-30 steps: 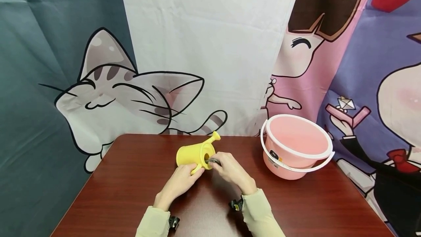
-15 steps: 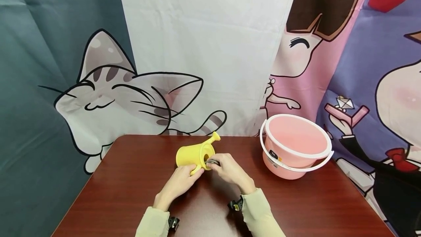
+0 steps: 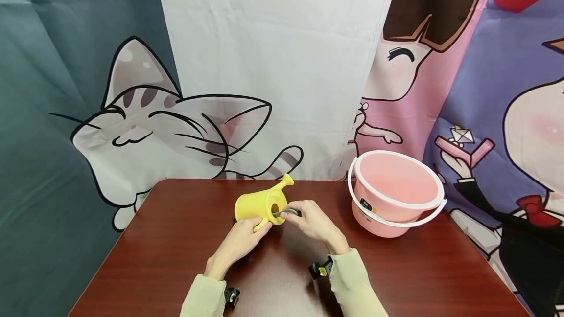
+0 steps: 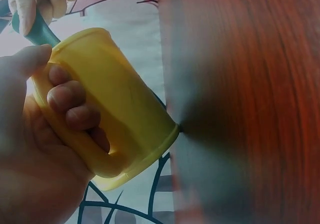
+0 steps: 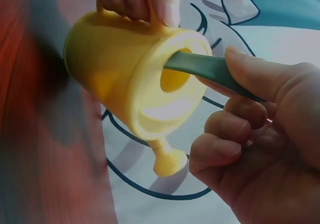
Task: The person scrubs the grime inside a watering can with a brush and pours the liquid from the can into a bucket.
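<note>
A yellow toy watering can point(image 3: 251, 206) is held tilted above the table, its spout point(image 3: 286, 180) pointing away to the right. My left hand point(image 3: 240, 239) grips its handle; in the left wrist view the fingers wrap through the loop. My right hand point(image 3: 314, 221) pinches a dark green, curved flat handle point(image 5: 207, 69) between thumb and fingers. One end of that green handle enters the round opening in the can's top. Whatever is on its inner end is hidden inside the can.
A pink bucket point(image 3: 363, 187) with a white rim and white bail stands at the table's back right. The brown wooden table point(image 3: 176, 258) ends at a cartoon-printed cloth point(image 3: 282, 62) hanging behind it.
My right hand has shifted slightly right, away from the can, and a little more of the green handle shows outside the opening. My left hand and the can stay nearly still.
</note>
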Available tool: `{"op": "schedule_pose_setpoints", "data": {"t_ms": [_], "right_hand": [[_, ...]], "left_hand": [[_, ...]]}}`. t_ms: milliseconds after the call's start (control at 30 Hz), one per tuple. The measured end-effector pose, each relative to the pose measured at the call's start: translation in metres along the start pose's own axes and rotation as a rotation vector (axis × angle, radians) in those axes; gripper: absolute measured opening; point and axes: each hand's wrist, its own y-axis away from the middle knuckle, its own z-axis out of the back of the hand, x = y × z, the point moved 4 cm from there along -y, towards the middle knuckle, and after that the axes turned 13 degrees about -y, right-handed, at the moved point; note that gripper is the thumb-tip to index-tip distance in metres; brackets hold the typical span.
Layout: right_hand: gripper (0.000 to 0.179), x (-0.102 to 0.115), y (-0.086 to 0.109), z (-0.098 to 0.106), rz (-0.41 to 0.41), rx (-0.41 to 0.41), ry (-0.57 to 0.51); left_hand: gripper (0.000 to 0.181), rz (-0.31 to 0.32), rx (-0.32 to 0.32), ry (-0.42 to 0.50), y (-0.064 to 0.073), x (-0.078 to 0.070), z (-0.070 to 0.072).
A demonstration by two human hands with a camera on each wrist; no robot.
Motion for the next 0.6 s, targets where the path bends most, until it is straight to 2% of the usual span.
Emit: {"op": "schedule_pose_setpoints", "data": {"t_ms": [267,600], "right_hand": [[0.010,0.001,0.001,0.009,0.021,-0.040,-0.021],[0.008,-0.003,-0.001,-0.004,0.041,-0.036,0.017]], "left_hand": [[0.040,0.014,-0.001,0.006,0.001,0.001,0.001],[0.041,0.016,0.005,0.021,0.002,0.001,0.000]]}}
